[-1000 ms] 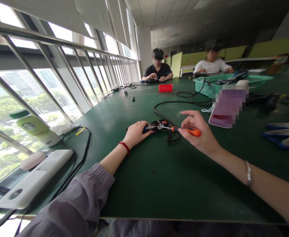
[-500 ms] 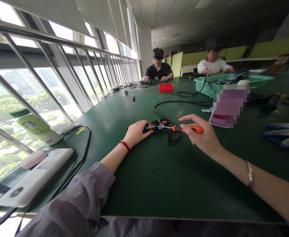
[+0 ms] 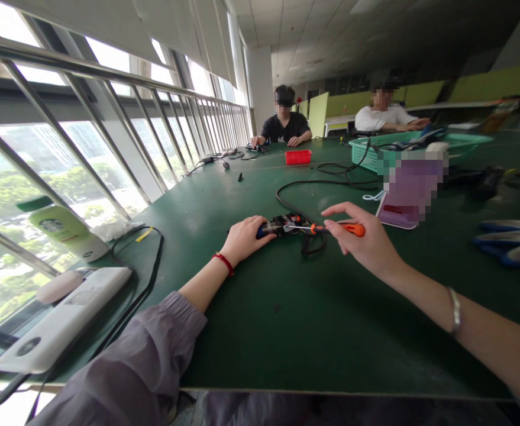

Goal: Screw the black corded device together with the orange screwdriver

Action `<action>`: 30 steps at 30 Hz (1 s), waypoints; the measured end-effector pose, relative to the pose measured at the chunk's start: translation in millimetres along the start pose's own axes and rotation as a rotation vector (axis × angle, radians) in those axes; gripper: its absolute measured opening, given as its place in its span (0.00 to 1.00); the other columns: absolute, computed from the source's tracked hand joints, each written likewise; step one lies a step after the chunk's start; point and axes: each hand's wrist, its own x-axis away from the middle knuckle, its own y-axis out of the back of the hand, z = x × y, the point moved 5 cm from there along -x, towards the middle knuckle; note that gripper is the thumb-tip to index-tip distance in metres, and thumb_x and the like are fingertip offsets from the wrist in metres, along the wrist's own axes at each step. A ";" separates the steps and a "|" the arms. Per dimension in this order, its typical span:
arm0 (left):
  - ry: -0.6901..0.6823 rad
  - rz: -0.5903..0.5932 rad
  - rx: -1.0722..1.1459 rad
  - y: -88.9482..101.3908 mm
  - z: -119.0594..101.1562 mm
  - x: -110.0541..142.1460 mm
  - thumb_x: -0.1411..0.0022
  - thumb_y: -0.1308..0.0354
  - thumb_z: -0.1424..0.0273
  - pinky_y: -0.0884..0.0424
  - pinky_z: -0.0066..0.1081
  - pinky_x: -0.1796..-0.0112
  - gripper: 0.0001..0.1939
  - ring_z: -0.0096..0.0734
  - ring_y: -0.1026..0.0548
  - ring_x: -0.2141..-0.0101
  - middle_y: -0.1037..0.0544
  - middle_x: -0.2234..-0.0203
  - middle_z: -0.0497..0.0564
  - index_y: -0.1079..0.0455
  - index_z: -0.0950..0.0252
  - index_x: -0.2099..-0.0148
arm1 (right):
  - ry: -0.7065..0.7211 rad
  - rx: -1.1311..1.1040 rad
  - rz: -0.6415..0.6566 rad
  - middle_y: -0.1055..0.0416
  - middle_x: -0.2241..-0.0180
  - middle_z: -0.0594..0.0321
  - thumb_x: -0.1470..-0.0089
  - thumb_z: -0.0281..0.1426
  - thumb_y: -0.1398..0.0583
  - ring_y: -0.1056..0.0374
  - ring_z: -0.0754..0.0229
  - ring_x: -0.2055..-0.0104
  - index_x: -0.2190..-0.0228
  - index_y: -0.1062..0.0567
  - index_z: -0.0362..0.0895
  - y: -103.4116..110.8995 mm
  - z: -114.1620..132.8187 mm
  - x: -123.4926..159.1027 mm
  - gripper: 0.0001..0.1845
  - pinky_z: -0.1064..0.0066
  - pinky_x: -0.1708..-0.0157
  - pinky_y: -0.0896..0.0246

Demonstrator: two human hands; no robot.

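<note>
On the green table [image 3: 251, 331], my left hand [image 3: 244, 238] is closed around the rear of a black-and-blue corded device [image 3: 281, 225]. Some inner parts of this device show at its right end, though its exact kind is unclear. A screwdriver [image 3: 354, 229] with an orange handle lies in my right hand [image 3: 370, 238], gripped between thumb and fingers, the index finger stretched out above. Its thin metal shaft points left, and the tip reaches the exposed parts. My palm and fingers hide part of the device's left end. A black cord loop [image 3: 313, 245] rests just below the shaft.
To the right are a phone [image 3: 401, 207], partly blurred, and blue-and-white gloves [image 3: 514, 239]. Farther back stand a green basket [image 3: 366, 155] and a red tray [image 3: 298, 157]. A bottle [image 3: 62, 228] and white power bank [image 3: 67, 322] sit left. Two people sit across the table.
Both my hands and the device stay nearly in place; the screwdriver's handle has shifted very slightly. Across the table, the person in white has brought their hands together toward the right.
</note>
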 end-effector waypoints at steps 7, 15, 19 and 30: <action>-0.009 -0.003 -0.007 -0.3 -0.6 0.6 0.40 0.49 0.55 0.33 0.30 0.65 0.18 0.37 0.27 0.60 0.25 0.60 0.51 0.34 0.62 0.55 | 0.208 -0.055 -0.084 0.33 0.70 0.66 0.53 0.30 0.39 0.32 0.61 0.67 0.53 0.37 0.46 1.9 7.4 -0.4 0.24 0.67 0.62 0.36; -0.017 -0.008 0.003 -0.3 -0.5 0.3 0.40 0.49 0.55 0.33 0.30 0.64 0.19 0.37 0.27 0.60 0.25 0.60 0.51 0.33 0.63 0.54 | 0.136 -0.048 -0.019 0.32 0.75 0.67 0.51 0.33 0.40 0.31 0.61 0.73 0.58 0.32 0.46 -4.0 5.3 1.1 0.16 0.69 0.69 0.35; -0.017 -0.012 -0.011 -0.2 -0.7 0.2 0.40 0.48 0.55 0.33 0.30 0.65 0.18 0.37 0.27 0.61 0.25 0.61 0.50 0.33 0.63 0.55 | 0.223 -0.072 -0.060 0.32 0.69 0.65 0.53 0.31 0.38 0.31 0.61 0.67 0.52 0.38 0.46 -2.2 7.1 0.7 0.26 0.68 0.64 0.35; -0.014 -0.015 -0.016 0.0 -0.6 0.4 0.40 0.48 0.55 0.34 0.30 0.66 0.18 0.37 0.27 0.61 0.25 0.60 0.49 0.34 0.62 0.55 | 0.255 -0.054 -0.122 0.33 0.64 0.62 0.54 0.30 0.39 0.32 0.62 0.67 0.53 0.37 0.46 -0.8 6.2 1.4 0.25 0.68 0.64 0.34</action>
